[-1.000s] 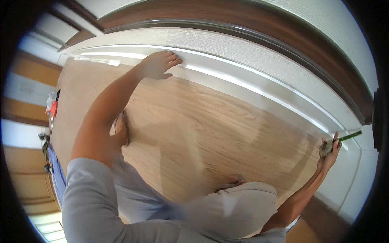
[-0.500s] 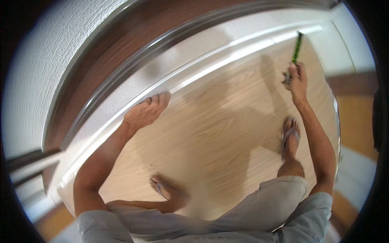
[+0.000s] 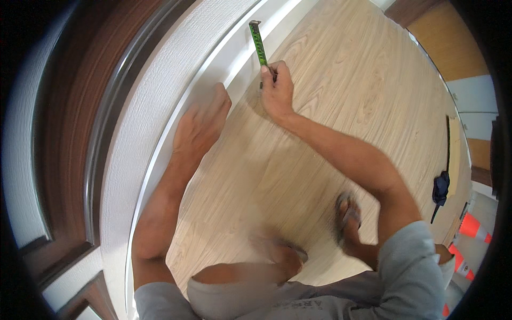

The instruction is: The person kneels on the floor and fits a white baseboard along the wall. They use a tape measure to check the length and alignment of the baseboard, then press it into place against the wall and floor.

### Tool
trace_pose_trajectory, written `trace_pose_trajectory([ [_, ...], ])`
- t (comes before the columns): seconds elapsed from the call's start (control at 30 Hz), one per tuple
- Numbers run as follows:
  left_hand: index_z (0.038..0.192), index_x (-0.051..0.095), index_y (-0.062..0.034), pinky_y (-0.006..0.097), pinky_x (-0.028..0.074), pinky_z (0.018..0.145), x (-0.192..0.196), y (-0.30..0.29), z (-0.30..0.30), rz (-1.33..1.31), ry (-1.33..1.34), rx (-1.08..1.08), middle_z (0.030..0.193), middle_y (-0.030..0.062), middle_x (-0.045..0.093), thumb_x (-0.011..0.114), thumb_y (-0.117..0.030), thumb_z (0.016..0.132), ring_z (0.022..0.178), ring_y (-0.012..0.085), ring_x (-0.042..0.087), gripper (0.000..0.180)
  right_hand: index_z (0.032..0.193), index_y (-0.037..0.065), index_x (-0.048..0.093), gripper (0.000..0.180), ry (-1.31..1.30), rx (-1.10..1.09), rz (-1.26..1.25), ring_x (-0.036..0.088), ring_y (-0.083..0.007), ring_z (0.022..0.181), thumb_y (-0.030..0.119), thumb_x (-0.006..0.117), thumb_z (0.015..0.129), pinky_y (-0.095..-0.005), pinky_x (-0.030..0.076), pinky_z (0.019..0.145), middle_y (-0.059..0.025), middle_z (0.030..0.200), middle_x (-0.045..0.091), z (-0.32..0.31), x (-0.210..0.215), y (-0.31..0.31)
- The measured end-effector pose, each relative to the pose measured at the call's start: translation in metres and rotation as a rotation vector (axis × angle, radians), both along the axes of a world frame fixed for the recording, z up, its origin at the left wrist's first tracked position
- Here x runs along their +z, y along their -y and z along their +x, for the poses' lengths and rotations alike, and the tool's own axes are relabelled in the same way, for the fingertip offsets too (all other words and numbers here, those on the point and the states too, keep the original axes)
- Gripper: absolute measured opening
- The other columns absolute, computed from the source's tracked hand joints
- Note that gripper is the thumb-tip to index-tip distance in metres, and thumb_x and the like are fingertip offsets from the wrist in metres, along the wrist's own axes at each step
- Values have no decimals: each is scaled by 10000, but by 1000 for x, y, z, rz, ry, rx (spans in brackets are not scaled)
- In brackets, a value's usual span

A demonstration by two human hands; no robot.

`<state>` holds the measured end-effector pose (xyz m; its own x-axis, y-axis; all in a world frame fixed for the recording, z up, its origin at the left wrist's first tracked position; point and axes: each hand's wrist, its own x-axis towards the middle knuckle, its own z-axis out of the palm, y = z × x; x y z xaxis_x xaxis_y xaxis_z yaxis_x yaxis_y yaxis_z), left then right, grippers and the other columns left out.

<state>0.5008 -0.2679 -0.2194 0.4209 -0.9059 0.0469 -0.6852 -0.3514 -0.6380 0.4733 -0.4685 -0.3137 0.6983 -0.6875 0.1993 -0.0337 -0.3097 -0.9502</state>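
Observation:
My right hand [image 3: 278, 88] is closed around a tape measure, its dark case mostly hidden by the fingers. A short length of green tape blade [image 3: 258, 45] sticks out away from me, its metal hook end over the white baseboard strip [image 3: 216, 56]. To the left, my left hand [image 3: 201, 121] is at the edge of that strip, palm down. Its fingers are blurred but stretched forward, with nothing visible in them. Whether they press on the strip or hover just above it, I cannot tell.
Pale wood-look floor [image 3: 330, 90] spreads under me. Along the left runs a white textured wall [image 3: 144, 122] with dark wood trim [image 3: 69, 106]. On the right lie a dark blue folded item [image 3: 440, 188] and orange-and-white traffic cones [image 3: 474, 228].
My view has turned to the right. My right hand has come with the tape measure from far off on the right to close beside my left hand, over the baseboard strip.

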Motion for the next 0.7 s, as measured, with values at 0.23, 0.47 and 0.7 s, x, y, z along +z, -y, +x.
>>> trace_pose_trajectory([
  [0.23,1434,549,-124,288,438,952,-2,0,-2,-3,26,26,1456,1,525,663,-288,975,1165,128,528,500,1053,2,582,184,195,-50,33,586,-317,923,184,610,1054,-456,472,840,-163,1002,573,26,-3,-34],
  [0.47,1443,536,-111,303,441,983,1,-5,-4,19,-61,23,1486,11,503,592,-250,1016,1209,149,528,453,1056,2,571,189,151,-32,43,573,-299,931,187,607,1060,-442,465,853,-156,1037,564,24,-3,-33],
  [0.7,1193,668,-136,283,449,960,-8,-7,3,-191,-17,-87,1361,-18,561,591,-212,980,1172,141,521,239,1010,-11,566,233,216,-83,-8,565,-190,817,208,625,1066,-371,490,769,-97,906,600,31,-12,-41],
])
